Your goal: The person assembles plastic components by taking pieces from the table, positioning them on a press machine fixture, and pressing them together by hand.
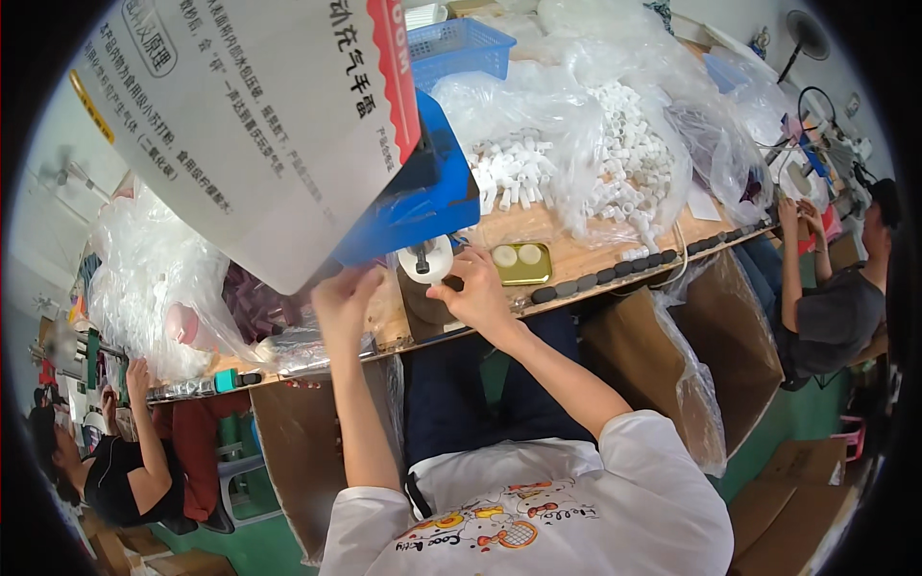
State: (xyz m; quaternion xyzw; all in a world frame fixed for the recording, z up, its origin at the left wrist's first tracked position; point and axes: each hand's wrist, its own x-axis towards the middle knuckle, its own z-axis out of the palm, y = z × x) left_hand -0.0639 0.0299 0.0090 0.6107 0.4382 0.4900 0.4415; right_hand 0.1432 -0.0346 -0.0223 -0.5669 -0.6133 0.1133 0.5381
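Note:
A blue bench machine [444, 197] stands in front of me, with a white round disc [437, 257] and a dark metal pin at its lower front. At the disc's right edge is my right hand [477, 296], thumb and fingers bent together; whatever they grip is too small to make out. My left hand [344, 300] is left of the disc, below the machine, its fingers smeared by motion. Right of my right hand, a small yellow tin [545, 272] carries two round cream-coloured pieces [516, 255]. A large white printed sheet [259, 163] covers much of the machine.
Heaps of short white plastic tubes [624, 178] lie in clear bags behind. Dark purple parts [257, 300] fill a bag at left. A blue basket [466, 50] stands at the back. Open cardboard boxes [629, 350] sit below the table edge. Co-workers [836, 298] sit at both sides.

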